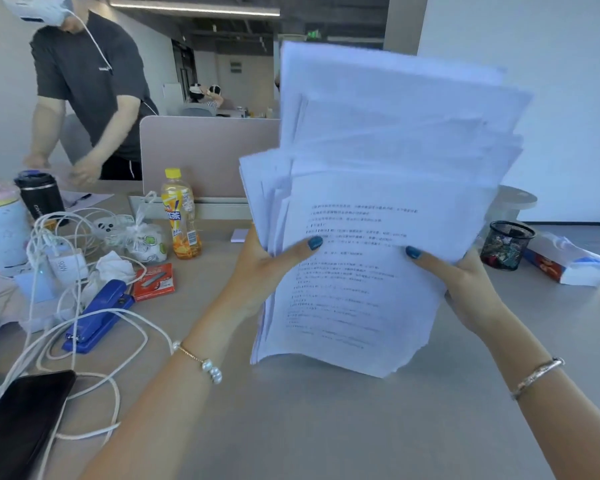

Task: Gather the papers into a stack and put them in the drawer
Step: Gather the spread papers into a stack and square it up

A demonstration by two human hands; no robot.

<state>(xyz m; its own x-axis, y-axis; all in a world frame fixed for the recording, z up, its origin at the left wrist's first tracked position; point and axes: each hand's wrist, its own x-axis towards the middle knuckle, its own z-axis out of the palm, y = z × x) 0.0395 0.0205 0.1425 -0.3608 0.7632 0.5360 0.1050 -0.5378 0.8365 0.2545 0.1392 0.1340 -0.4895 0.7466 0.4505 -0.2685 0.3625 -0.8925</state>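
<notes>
A thick, uneven stack of white printed papers (368, 188) stands upright, its lower edge close to or resting on the grey desk (326, 427); I cannot tell which. My left hand (260, 275) grips its left side, thumb across the front sheet. My right hand (465, 285) grips the right side the same way. The sheets are fanned and misaligned at the top. No drawer is in view.
Left of the papers lie a blue stapler (97, 317), a red staple box (153, 282), white cables (84, 344), a dark phone (18, 424), an orange drink bottle (181, 216) and cups. A mesh pen cup (506, 245) stands right. Another person (87, 91) stands behind the pink divider (205, 157).
</notes>
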